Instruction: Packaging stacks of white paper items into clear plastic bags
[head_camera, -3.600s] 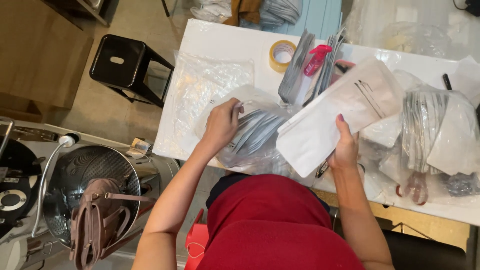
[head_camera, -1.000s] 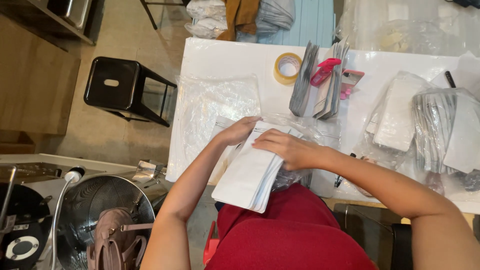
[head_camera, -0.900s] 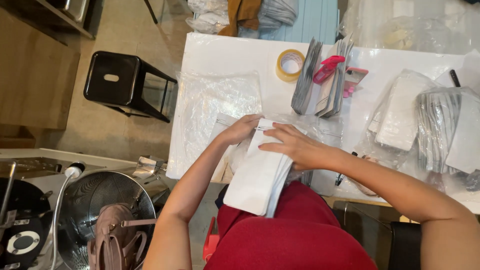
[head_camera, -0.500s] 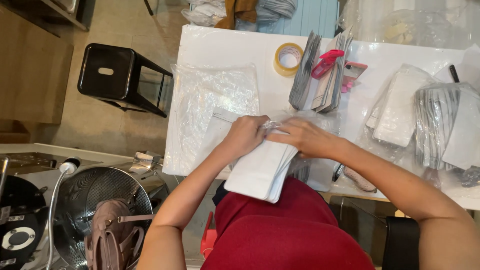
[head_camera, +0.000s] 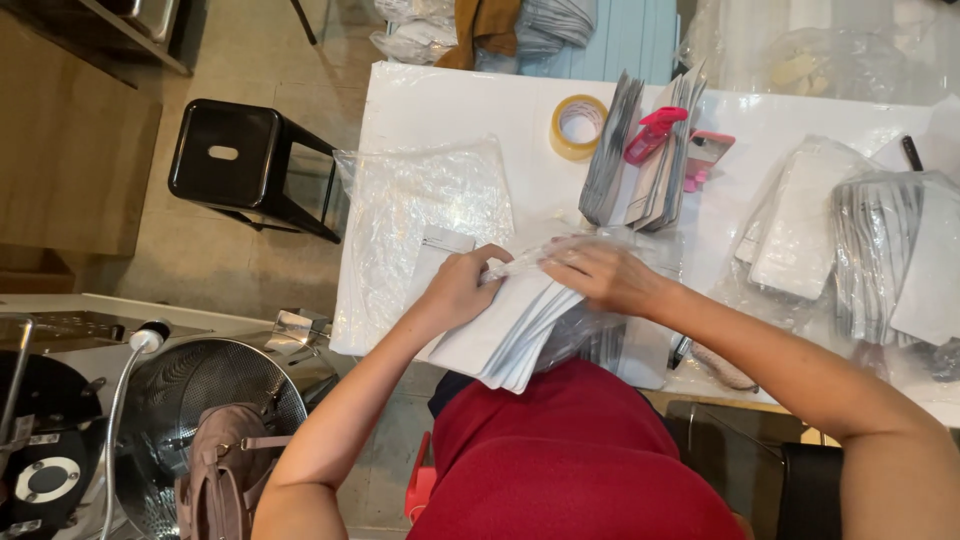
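Head view, at the near edge of the white table (head_camera: 470, 105): my left hand (head_camera: 458, 292) clamps one side of a stack of flat white pouches (head_camera: 500, 335), fingers curled over its top edge, while my right hand (head_camera: 603, 277) pinches the mouth of a clear plastic bag (head_camera: 590, 325) around the stack's far end. The stack hangs partly off the table's near edge, over my lap. To do this well, I judge, the pouches want squaring up and the bag mouth held wide and taut (thin film snags on corners). Just left of the stack lies a clear bag (head_camera: 425, 215), flat, with what looks like a white slip in it. Beyond the stack stand upright grey pouches (head_camera: 640, 160) with a tape roll (head_camera: 578, 126) beside them. Right of the stack, more clear bags hold white packets (head_camera: 800, 230) and grey ones (head_camera: 880, 260).
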